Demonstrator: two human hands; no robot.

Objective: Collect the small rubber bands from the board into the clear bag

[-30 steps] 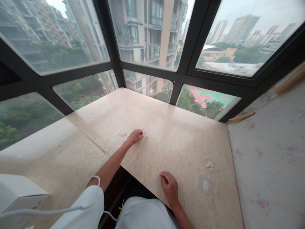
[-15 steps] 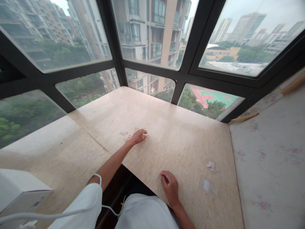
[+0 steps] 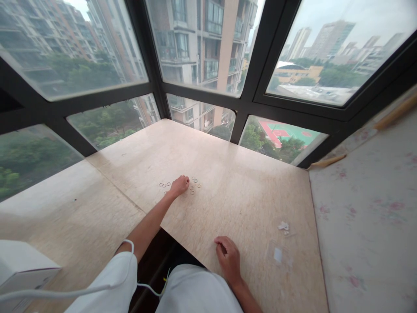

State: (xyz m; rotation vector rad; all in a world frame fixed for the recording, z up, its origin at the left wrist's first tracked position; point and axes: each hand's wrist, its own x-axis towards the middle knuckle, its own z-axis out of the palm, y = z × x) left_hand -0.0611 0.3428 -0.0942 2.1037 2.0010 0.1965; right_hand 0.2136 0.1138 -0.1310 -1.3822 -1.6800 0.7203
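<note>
Beige marbled countertop (image 3: 247, 191): small rings (image 3: 195, 180) scattered near middle, clear plastic packets (image 3: 278, 255) right, white box (image 3: 24, 257) left.

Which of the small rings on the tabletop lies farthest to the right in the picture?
The ring lying by itself, right of the left hand; all the other visible rings lie farther left.

We looked from one camera, worn on the person's head, facing forward and down. The white shirt (image 3: 198, 290) was close below us, at the bottom edge. Farther out we saw the right hand (image 3: 228, 258), then the left hand (image 3: 179, 186) across the tabletop (image 3: 215, 208). Our view was wide, reaching to the window frame (image 3: 158, 89) and the flowered wall (image 3: 365, 230).
</note>
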